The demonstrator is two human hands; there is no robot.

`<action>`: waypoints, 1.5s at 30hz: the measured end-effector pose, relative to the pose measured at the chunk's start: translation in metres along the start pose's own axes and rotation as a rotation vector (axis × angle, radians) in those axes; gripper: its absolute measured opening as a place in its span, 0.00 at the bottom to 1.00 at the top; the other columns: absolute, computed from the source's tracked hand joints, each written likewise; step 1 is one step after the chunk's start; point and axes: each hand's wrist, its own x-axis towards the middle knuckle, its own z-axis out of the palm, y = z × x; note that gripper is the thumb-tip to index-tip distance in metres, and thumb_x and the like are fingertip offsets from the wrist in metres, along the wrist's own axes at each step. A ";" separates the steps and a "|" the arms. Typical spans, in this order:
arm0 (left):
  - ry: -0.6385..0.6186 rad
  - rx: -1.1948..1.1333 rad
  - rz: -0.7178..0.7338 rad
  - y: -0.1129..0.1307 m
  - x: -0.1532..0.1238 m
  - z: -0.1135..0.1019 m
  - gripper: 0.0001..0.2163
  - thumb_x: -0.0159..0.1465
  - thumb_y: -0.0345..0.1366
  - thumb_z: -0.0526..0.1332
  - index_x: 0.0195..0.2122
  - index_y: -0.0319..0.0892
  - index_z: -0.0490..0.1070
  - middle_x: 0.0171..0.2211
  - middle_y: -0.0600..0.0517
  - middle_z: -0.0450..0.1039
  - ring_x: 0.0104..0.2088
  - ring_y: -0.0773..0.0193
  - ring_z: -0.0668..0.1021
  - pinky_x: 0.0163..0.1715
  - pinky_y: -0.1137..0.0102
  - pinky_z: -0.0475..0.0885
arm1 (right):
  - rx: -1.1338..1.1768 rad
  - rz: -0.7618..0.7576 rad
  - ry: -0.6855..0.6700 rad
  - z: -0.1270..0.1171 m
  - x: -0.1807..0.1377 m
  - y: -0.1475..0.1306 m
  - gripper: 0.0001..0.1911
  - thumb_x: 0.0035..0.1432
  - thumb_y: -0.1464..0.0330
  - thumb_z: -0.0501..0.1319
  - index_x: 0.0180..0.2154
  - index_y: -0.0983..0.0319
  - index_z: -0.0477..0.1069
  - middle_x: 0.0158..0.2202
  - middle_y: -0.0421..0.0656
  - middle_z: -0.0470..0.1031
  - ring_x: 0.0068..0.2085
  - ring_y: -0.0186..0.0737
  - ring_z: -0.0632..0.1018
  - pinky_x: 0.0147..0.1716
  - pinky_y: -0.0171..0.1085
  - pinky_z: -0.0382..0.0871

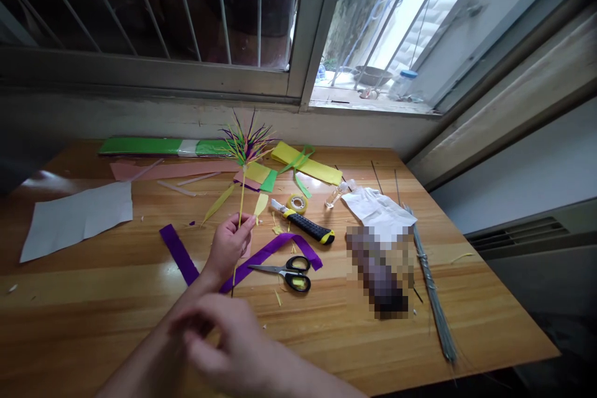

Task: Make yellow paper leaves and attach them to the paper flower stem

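Observation:
My left hand [228, 245] is closed in a pinch on the thin stem of a paper flower [247, 140], which stands upright. The flower's head is a spiky tuft of purple, green and yellow strips, with yellow paper leaves lower on the stem. My right hand [224, 342] hovers closer to me above the wooden table [93, 298]. It is smeared by motion and its fingers look loosely curled. A purple paper strip [180, 255] lies under and beside my left wrist. Black-handled scissors [289, 273] lie just to the right of it.
A utility knife [303, 224], a tape roll [297, 203] and a small glass bottle [336, 194] lie behind the scissors. Green [163, 146], pink [172, 169], yellow [305, 165] and white [77, 217] paper sheets lie around. A wire bundle [433, 298] lies at the right, and a barred window stands behind.

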 end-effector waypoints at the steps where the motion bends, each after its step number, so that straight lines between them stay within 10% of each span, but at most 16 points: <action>1: -0.009 0.015 0.001 0.003 -0.002 -0.003 0.12 0.51 0.42 0.65 0.25 0.40 0.66 0.10 0.64 0.52 0.11 0.78 0.53 0.11 0.81 0.47 | 0.147 0.024 0.191 -0.026 0.017 -0.010 0.11 0.56 0.70 0.56 0.41 0.60 0.71 0.36 0.42 0.76 0.35 0.35 0.76 0.35 0.32 0.70; 4: -0.052 0.057 -0.005 0.014 -0.011 -0.007 0.12 0.52 0.42 0.65 0.24 0.39 0.66 0.10 0.64 0.52 0.12 0.78 0.53 0.12 0.80 0.45 | 0.543 0.070 0.680 -0.083 0.042 -0.022 0.07 0.55 0.65 0.60 0.35 0.60 0.71 0.23 0.36 0.70 0.21 0.28 0.69 0.21 0.28 0.64; 6: -0.098 0.083 -0.019 0.018 -0.019 -0.007 0.11 0.54 0.42 0.63 0.25 0.40 0.66 0.11 0.64 0.52 0.12 0.78 0.52 0.12 0.80 0.44 | 0.719 0.202 0.778 -0.100 0.044 -0.017 0.12 0.51 0.62 0.64 0.37 0.60 0.71 0.26 0.37 0.71 0.22 0.27 0.68 0.20 0.27 0.63; 14: -0.182 0.213 0.045 0.008 -0.043 -0.002 0.11 0.57 0.42 0.60 0.26 0.39 0.69 0.22 0.56 0.65 0.23 0.71 0.67 0.24 0.76 0.63 | 0.896 0.212 0.755 -0.101 0.055 -0.011 0.11 0.41 0.65 0.70 0.28 0.62 0.75 0.23 0.36 0.69 0.24 0.27 0.67 0.23 0.27 0.63; 23: -0.092 0.315 0.068 0.002 -0.046 -0.007 0.11 0.57 0.42 0.60 0.25 0.40 0.69 0.21 0.57 0.64 0.21 0.72 0.64 0.22 0.77 0.59 | 0.614 0.101 0.852 -0.116 0.056 -0.013 0.06 0.47 0.66 0.67 0.27 0.63 0.74 0.23 0.36 0.70 0.24 0.28 0.68 0.27 0.29 0.63; 36: -0.002 0.224 -0.010 0.001 -0.042 0.002 0.15 0.52 0.43 0.65 0.37 0.40 0.69 0.18 0.62 0.56 0.19 0.74 0.62 0.24 0.77 0.63 | 0.536 0.139 0.622 -0.121 0.054 -0.024 0.04 0.47 0.69 0.67 0.26 0.62 0.73 0.23 0.36 0.71 0.25 0.29 0.69 0.27 0.28 0.63; 41: -0.027 0.233 -0.017 0.008 -0.045 -0.001 0.20 0.51 0.43 0.66 0.44 0.40 0.70 0.25 0.56 0.67 0.27 0.68 0.71 0.30 0.73 0.67 | 0.557 0.170 0.583 -0.123 0.053 -0.026 0.06 0.45 0.69 0.67 0.27 0.63 0.73 0.22 0.36 0.70 0.25 0.29 0.68 0.27 0.29 0.63; 45: -0.020 0.286 0.002 0.010 -0.048 -0.003 0.13 0.52 0.44 0.64 0.33 0.39 0.72 0.21 0.57 0.65 0.22 0.70 0.68 0.23 0.75 0.63 | 0.544 0.161 0.565 -0.122 0.053 -0.026 0.05 0.47 0.68 0.66 0.27 0.63 0.73 0.22 0.36 0.69 0.24 0.29 0.67 0.25 0.29 0.63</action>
